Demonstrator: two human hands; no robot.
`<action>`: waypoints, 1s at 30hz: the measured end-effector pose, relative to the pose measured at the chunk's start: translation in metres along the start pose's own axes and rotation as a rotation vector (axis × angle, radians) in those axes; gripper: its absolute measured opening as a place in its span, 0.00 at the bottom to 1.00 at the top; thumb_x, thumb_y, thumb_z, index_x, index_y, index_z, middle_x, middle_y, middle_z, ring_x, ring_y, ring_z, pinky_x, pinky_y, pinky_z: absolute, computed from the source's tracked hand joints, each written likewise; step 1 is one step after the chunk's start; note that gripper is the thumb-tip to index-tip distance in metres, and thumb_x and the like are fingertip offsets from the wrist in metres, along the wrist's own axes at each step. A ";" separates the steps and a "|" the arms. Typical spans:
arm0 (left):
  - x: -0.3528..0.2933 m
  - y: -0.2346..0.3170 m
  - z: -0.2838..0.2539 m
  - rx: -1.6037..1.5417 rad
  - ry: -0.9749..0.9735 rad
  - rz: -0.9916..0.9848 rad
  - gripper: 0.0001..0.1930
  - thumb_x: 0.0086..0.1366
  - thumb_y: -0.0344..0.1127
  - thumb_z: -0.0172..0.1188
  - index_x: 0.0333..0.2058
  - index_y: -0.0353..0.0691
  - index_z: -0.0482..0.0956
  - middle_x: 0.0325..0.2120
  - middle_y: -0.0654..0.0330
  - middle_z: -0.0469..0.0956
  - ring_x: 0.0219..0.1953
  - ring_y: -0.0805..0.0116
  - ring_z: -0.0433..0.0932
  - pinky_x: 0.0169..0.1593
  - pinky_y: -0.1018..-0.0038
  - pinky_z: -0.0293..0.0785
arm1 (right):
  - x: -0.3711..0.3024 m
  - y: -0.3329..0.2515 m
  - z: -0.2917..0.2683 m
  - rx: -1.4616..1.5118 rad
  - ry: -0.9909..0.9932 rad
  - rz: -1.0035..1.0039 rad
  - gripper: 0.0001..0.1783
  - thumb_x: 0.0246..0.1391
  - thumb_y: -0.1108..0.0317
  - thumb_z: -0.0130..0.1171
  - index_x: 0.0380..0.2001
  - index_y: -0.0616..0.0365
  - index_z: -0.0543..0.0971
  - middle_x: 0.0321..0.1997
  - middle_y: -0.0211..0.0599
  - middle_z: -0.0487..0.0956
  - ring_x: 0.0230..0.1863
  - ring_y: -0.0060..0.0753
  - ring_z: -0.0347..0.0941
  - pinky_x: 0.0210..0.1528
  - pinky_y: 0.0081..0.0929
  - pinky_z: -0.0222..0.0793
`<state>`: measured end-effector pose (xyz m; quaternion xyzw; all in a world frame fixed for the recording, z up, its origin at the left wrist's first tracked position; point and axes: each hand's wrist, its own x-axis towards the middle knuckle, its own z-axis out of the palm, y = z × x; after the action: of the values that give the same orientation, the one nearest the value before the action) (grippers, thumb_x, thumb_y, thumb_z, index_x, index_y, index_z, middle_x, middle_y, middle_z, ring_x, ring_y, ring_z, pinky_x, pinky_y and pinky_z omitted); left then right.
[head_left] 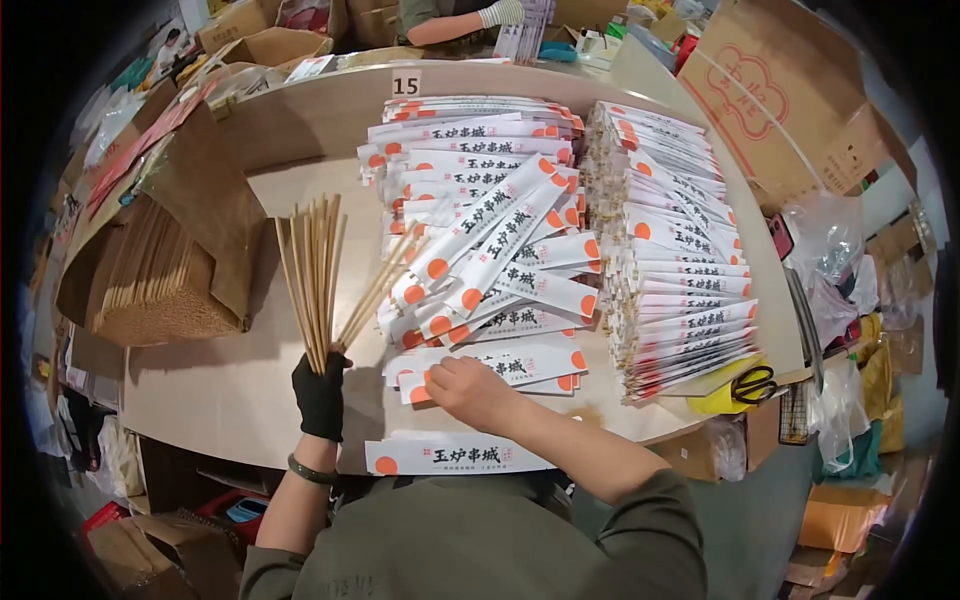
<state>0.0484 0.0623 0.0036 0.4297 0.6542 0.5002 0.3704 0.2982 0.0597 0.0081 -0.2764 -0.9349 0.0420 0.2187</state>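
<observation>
My left hand, in a black glove, grips a bundle of long wooden chopsticks that fans upward in two groups. My right hand is bare, its fingers pinched together over the near end of a pile of white paper chopstick sleeves with orange dots. Whatever its fingertips hold is hidden. One more flat sleeve lies at the table's near edge, against my body. Beyond my right hand, several sleeves lie criss-crossed on the middle pile.
To the left, an opened brown cardboard box holds stacked chopsticks. Rows of packed sleeves fill the right side, with black-handled scissors by a yellow wrapper. A raised rim bounds the table's far side, beyond which another person's gloved hand shows.
</observation>
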 end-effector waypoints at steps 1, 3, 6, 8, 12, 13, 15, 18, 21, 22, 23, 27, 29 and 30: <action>0.001 -0.005 -0.002 -0.014 -0.030 0.024 0.08 0.62 0.36 0.57 0.33 0.38 0.78 0.21 0.66 0.77 0.20 0.83 0.67 0.24 0.84 0.60 | 0.001 0.000 0.000 0.004 0.007 -0.008 0.06 0.39 0.71 0.57 0.21 0.59 0.71 0.28 0.36 0.70 0.33 0.36 0.69 0.32 0.29 0.66; -0.001 -0.007 -0.008 -0.064 -0.093 -0.008 0.08 0.62 0.37 0.58 0.34 0.39 0.78 0.21 0.68 0.76 0.19 0.84 0.65 0.23 0.85 0.58 | -0.004 -0.002 -0.006 0.188 0.036 0.235 0.08 0.41 0.68 0.60 0.22 0.60 0.73 0.29 0.37 0.72 0.33 0.38 0.71 0.33 0.30 0.67; -0.003 0.004 -0.016 -0.039 -0.141 -0.038 0.07 0.60 0.37 0.61 0.31 0.39 0.77 0.20 0.70 0.74 0.19 0.85 0.64 0.23 0.86 0.57 | -0.007 0.009 -0.013 0.260 0.206 0.418 0.10 0.46 0.67 0.63 0.23 0.61 0.75 0.26 0.34 0.71 0.31 0.33 0.70 0.30 0.27 0.65; -0.003 0.004 -0.028 -0.035 -0.089 -0.016 0.07 0.59 0.36 0.61 0.30 0.39 0.77 0.19 0.70 0.73 0.18 0.85 0.63 0.22 0.85 0.57 | 0.003 0.014 -0.041 0.457 0.235 0.633 0.10 0.47 0.67 0.64 0.23 0.62 0.76 0.25 0.31 0.70 0.29 0.29 0.68 0.29 0.25 0.63; -0.001 0.018 -0.054 0.008 -0.179 -0.028 0.06 0.58 0.35 0.61 0.28 0.38 0.77 0.19 0.70 0.73 0.20 0.84 0.65 0.25 0.85 0.59 | 0.010 0.030 -0.071 0.668 0.239 0.874 0.12 0.46 0.67 0.69 0.24 0.63 0.76 0.22 0.25 0.68 0.25 0.18 0.61 0.26 0.20 0.58; -0.001 0.024 -0.059 0.042 -0.212 0.004 0.06 0.57 0.34 0.61 0.27 0.38 0.77 0.19 0.69 0.74 0.21 0.83 0.67 0.26 0.84 0.61 | 0.013 0.028 -0.075 0.698 0.253 0.864 0.12 0.44 0.69 0.71 0.24 0.62 0.77 0.22 0.24 0.69 0.23 0.16 0.61 0.26 0.19 0.58; 0.001 0.025 -0.065 0.090 -0.249 0.056 0.05 0.54 0.32 0.62 0.26 0.37 0.77 0.20 0.67 0.75 0.25 0.79 0.71 0.31 0.80 0.67 | 0.011 0.031 -0.074 0.717 0.243 0.843 0.11 0.43 0.68 0.70 0.25 0.61 0.78 0.22 0.26 0.70 0.24 0.17 0.62 0.26 0.20 0.59; 0.009 0.032 -0.070 0.193 -0.302 0.125 0.05 0.53 0.31 0.63 0.25 0.36 0.78 0.21 0.65 0.77 0.27 0.76 0.74 0.33 0.77 0.70 | 0.010 0.029 -0.079 0.629 0.171 0.742 0.09 0.44 0.67 0.68 0.27 0.60 0.81 0.24 0.31 0.73 0.24 0.23 0.66 0.27 0.23 0.62; 0.017 0.035 -0.077 0.302 -0.375 0.264 0.08 0.52 0.33 0.65 0.27 0.36 0.78 0.20 0.64 0.77 0.26 0.75 0.75 0.31 0.74 0.72 | 0.004 0.032 -0.064 0.266 0.171 0.368 0.08 0.44 0.66 0.63 0.29 0.56 0.83 0.28 0.37 0.76 0.27 0.37 0.72 0.30 0.31 0.67; 0.022 0.021 -0.086 0.302 -0.422 0.148 0.11 0.56 0.37 0.64 0.32 0.35 0.77 0.25 0.62 0.78 0.29 0.73 0.76 0.35 0.74 0.73 | 0.015 0.028 -0.057 0.274 0.238 0.292 0.07 0.44 0.66 0.62 0.28 0.55 0.82 0.28 0.37 0.76 0.29 0.40 0.72 0.32 0.33 0.68; 0.018 0.022 -0.068 0.077 -0.419 0.181 0.13 0.59 0.40 0.62 0.35 0.35 0.75 0.29 0.60 0.78 0.32 0.72 0.76 0.38 0.74 0.72 | 0.027 0.021 -0.050 0.275 0.303 0.221 0.06 0.44 0.67 0.61 0.26 0.55 0.82 0.28 0.36 0.75 0.31 0.42 0.73 0.34 0.35 0.69; -0.009 0.034 0.009 -0.458 -0.403 -0.023 0.17 0.69 0.44 0.50 0.45 0.34 0.73 0.45 0.55 0.76 0.51 0.67 0.73 0.52 0.71 0.69 | 0.074 -0.008 -0.019 0.169 0.260 0.045 0.06 0.44 0.67 0.56 0.26 0.56 0.78 0.24 0.37 0.72 0.32 0.42 0.72 0.34 0.38 0.68; 0.003 0.037 0.032 -0.419 -0.266 0.126 0.24 0.68 0.50 0.49 0.47 0.32 0.75 0.44 0.56 0.77 0.46 0.67 0.74 0.50 0.72 0.68 | 0.079 0.015 -0.032 -0.026 0.312 0.104 0.09 0.44 0.66 0.57 0.31 0.56 0.77 0.25 0.37 0.72 0.34 0.43 0.72 0.35 0.39 0.68; 0.010 0.029 0.028 -0.349 -0.173 0.146 0.23 0.68 0.51 0.51 0.45 0.33 0.76 0.42 0.57 0.78 0.43 0.67 0.75 0.48 0.71 0.69 | 0.072 0.028 -0.047 -0.102 0.385 0.158 0.12 0.44 0.66 0.59 0.34 0.55 0.77 0.27 0.37 0.73 0.36 0.43 0.73 0.36 0.39 0.68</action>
<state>0.0756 0.0851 0.0249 0.4465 0.4905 0.5927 0.4570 0.2786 0.1198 0.0723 -0.3626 -0.8521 -0.0419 0.3752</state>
